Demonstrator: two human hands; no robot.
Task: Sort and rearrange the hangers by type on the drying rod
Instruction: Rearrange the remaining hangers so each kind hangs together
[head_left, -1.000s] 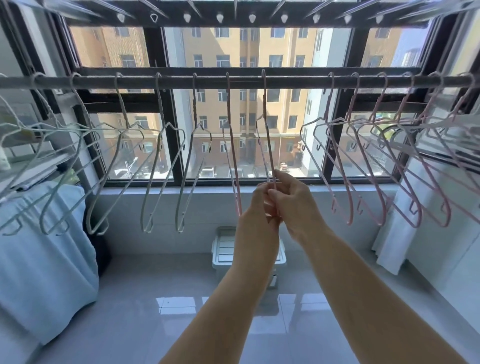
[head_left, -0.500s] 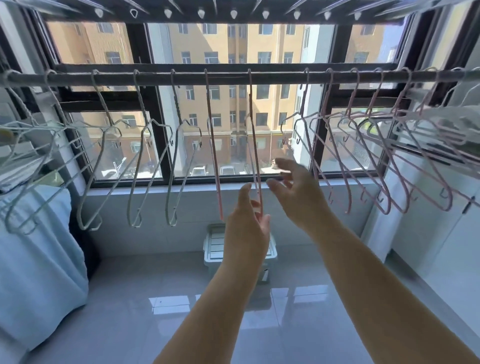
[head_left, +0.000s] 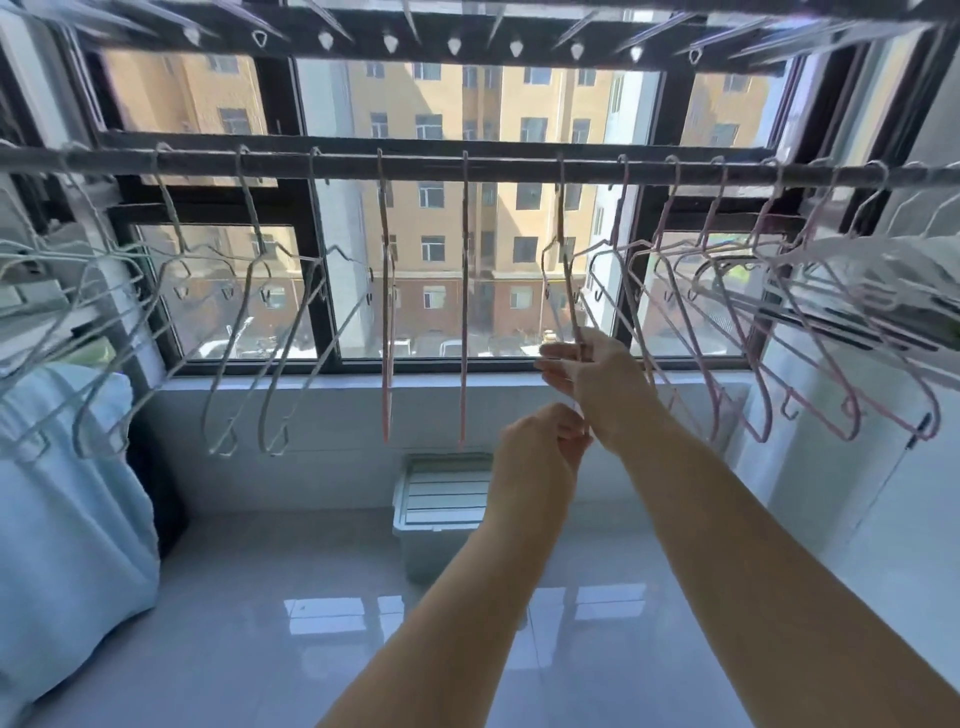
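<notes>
A dark drying rod (head_left: 509, 169) runs across the window. Several white hangers (head_left: 244, 332) hang on its left part. Two pink hangers (head_left: 385, 312) hang edge-on in the middle, and several pink hangers (head_left: 737, 322) crowd the right part. Between these groups hangs one more pink hanger (head_left: 565, 270), turned nearly edge-on. My right hand (head_left: 597, 379) grips its lower part. My left hand (head_left: 540, 447) pinches its bottom end just below; the fingers hide that end.
A pale lidded plastic box (head_left: 441, 499) stands on the glossy tiled floor under the window sill (head_left: 311, 382). Light blue fabric (head_left: 67, 519) bulges at the left. White laundry (head_left: 904, 270) hangs at the far right of the rod.
Both hands let go of the second edge-on pink hanger, opened, and moved right. They now hold the following pink hanger. The view has shifted slightly right.
</notes>
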